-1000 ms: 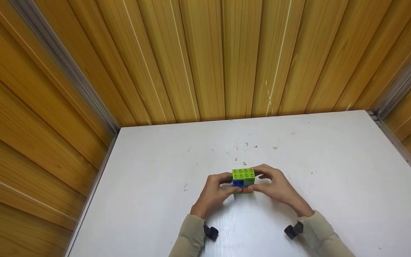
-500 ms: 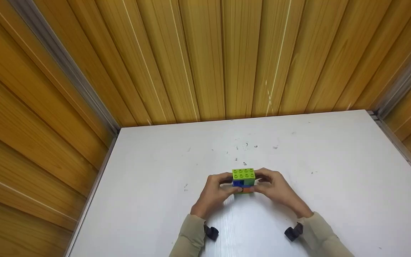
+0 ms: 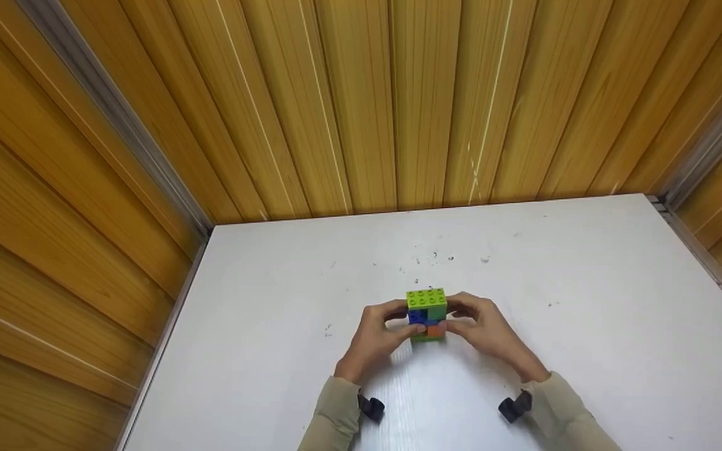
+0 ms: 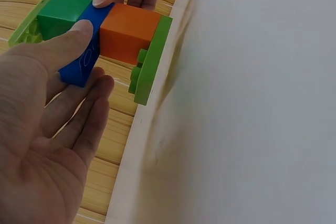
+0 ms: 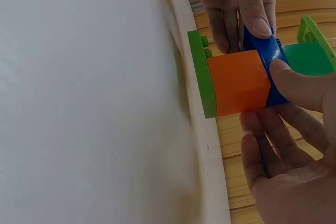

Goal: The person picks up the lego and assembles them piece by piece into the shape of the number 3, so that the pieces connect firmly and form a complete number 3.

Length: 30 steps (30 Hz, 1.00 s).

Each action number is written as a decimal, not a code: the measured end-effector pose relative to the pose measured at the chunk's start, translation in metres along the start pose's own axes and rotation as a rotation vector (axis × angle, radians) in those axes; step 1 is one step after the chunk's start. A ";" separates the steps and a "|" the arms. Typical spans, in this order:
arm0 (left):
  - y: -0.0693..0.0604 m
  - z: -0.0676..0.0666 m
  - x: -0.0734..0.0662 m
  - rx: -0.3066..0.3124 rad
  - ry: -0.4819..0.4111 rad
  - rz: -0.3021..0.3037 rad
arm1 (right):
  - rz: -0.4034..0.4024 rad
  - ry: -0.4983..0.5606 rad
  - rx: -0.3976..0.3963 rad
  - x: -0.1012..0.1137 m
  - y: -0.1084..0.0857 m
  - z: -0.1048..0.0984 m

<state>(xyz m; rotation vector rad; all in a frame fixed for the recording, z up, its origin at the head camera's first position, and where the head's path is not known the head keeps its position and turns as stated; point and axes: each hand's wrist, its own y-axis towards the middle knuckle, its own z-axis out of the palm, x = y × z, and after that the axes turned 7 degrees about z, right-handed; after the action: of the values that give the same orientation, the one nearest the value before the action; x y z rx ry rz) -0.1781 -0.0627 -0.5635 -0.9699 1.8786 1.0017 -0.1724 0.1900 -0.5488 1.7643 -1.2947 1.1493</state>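
Note:
Both hands hold a small stack of toy building bricks (image 3: 426, 299) near the table's front middle. Its top is a lime studded plate; below come a green brick (image 5: 311, 59), a blue brick (image 4: 83, 69), an orange brick (image 4: 128, 31) and a green plate (image 4: 153, 61) at the base. My left hand (image 3: 378, 333) grips the stack from the left, thumb on the blue brick. From the right, my right hand (image 3: 485, 326) pinches it, its thumb also against the blue brick (image 5: 270, 51). Whether the base plate touches the table cannot be told. Fingers behind the stack are partly hidden.
The white table (image 3: 273, 282) has small dark marks beyond the hands. Wood-patterned panels (image 3: 361, 106) rise behind it and at both sides, with grey metal strips at the corners. A black wrist camera (image 3: 371, 409) sits by the left sleeve, another (image 3: 515, 407) by the right.
The top of the stack has risen slightly and tilted back, showing more of its front. Right fingers shifted a little early on; both hands keep their hold.

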 end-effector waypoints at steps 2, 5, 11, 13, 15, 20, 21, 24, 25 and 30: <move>-0.001 0.000 -0.001 -0.009 0.001 0.000 | -0.002 -0.001 0.002 0.001 0.000 0.000; -0.001 -0.001 -0.002 -0.023 -0.003 0.011 | -0.014 0.001 0.006 0.002 0.000 -0.002; 0.000 -0.003 -0.004 -0.044 -0.006 0.063 | -0.022 0.017 0.014 0.004 0.001 -0.006; 0.001 -0.004 -0.004 -0.047 -0.006 0.090 | -0.013 0.029 0.018 0.004 0.001 -0.007; 0.001 -0.004 -0.005 -0.052 -0.013 0.123 | -0.004 0.041 0.021 0.005 0.001 -0.008; 0.003 -0.003 -0.006 -0.072 -0.032 0.195 | 0.019 0.040 0.020 0.006 0.000 -0.010; 0.003 -0.003 -0.006 -0.077 -0.028 0.203 | 0.023 0.037 0.020 0.006 -0.001 -0.010; 0.004 -0.003 -0.006 -0.092 -0.015 0.199 | 0.027 0.041 0.019 0.006 -0.001 -0.010; 0.004 -0.002 -0.006 -0.095 -0.012 0.193 | 0.029 0.044 0.015 0.006 -0.001 -0.010; 0.005 -0.001 -0.004 -0.123 0.000 0.143 | 0.043 0.066 -0.008 0.007 0.000 -0.009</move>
<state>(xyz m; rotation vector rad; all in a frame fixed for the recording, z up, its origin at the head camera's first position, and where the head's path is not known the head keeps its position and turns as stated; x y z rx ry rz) -0.1809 -0.0602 -0.5580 -0.9152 1.9262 1.2139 -0.1737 0.1955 -0.5382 1.6859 -1.3016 1.2142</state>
